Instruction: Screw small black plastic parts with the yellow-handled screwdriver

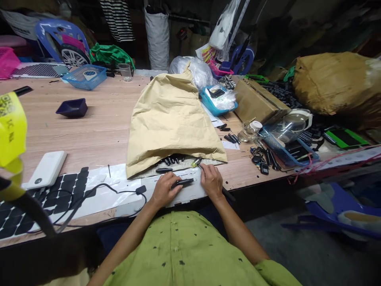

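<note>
My left hand [165, 188] is closed on a slim black pen-like piece [186, 182], which points to the right above a white sheet [157, 190] at the table's front edge. My right hand [212, 180] has its fingers pinched together at a small shiny yellowish item [196, 162]; its exact kind is too small to make out. Just beyond both hands lies the open mouth of a large tan bag [175, 123]. Several black pen-like pieces [169, 160] show in that mouth, and a single black piece [164, 170] rests in front of it.
A white power bank [47, 169] and a black cable [101, 185] lie at the left by dark panels [71, 183]. Farther back are a dark tray [72, 108] and a blue basket [86, 76]. At the right stand a cardboard box [256, 101], a glass jar [249, 133] and keys [259, 159].
</note>
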`<state>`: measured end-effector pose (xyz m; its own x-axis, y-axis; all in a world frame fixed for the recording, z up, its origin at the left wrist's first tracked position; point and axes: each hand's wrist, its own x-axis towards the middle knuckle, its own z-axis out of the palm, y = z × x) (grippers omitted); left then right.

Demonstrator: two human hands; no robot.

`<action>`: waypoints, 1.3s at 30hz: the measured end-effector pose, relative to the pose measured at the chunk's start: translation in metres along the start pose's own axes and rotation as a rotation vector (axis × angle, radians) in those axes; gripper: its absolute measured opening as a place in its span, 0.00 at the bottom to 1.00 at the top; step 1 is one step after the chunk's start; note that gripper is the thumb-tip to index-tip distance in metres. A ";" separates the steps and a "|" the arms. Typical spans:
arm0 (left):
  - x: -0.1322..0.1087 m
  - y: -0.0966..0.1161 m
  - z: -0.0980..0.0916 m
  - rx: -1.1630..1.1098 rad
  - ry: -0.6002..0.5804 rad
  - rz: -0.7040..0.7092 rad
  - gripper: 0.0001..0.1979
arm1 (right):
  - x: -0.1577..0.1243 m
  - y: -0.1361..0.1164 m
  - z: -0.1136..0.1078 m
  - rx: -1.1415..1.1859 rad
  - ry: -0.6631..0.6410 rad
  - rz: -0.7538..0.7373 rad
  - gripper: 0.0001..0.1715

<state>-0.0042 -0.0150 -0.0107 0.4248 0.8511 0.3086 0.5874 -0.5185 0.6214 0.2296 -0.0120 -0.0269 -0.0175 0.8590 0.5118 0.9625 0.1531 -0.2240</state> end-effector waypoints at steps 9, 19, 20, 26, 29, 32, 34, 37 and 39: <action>-0.064 0.009 -0.027 0.102 -0.174 0.170 0.08 | 0.001 -0.006 -0.004 -0.023 -0.053 0.040 0.18; -0.070 0.009 -0.020 0.296 -0.148 0.294 0.04 | 0.001 -0.010 -0.005 -0.046 -0.043 0.044 0.17; -0.071 0.009 -0.020 0.295 -0.145 0.294 0.04 | 0.001 -0.010 -0.005 -0.041 -0.051 0.046 0.17; -0.062 0.012 -0.013 0.279 -0.211 0.311 0.08 | 0.001 -0.010 -0.005 -0.003 -0.100 0.076 0.18; -0.053 0.015 -0.007 0.274 -0.267 0.352 0.08 | 0.002 -0.011 -0.005 -0.005 -0.106 0.077 0.18; -0.047 0.017 -0.004 0.289 -0.259 0.397 0.08 | 0.003 -0.011 -0.005 -0.016 -0.107 0.074 0.18; -0.046 0.017 -0.004 0.323 -0.249 0.414 0.08 | 0.002 -0.012 -0.005 -0.023 -0.102 0.070 0.18; -0.047 0.016 -0.004 0.362 -0.245 0.429 0.09 | 0.002 -0.012 -0.005 -0.023 -0.084 0.068 0.17; -0.047 0.015 -0.004 0.371 -0.223 0.441 0.09 | 0.002 -0.012 -0.004 -0.018 -0.075 0.066 0.17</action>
<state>-0.0180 -0.0629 -0.0133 0.7925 0.5329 0.2965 0.5072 -0.8459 0.1648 0.2196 -0.0142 -0.0201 0.0269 0.9010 0.4329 0.9669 0.0865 -0.2401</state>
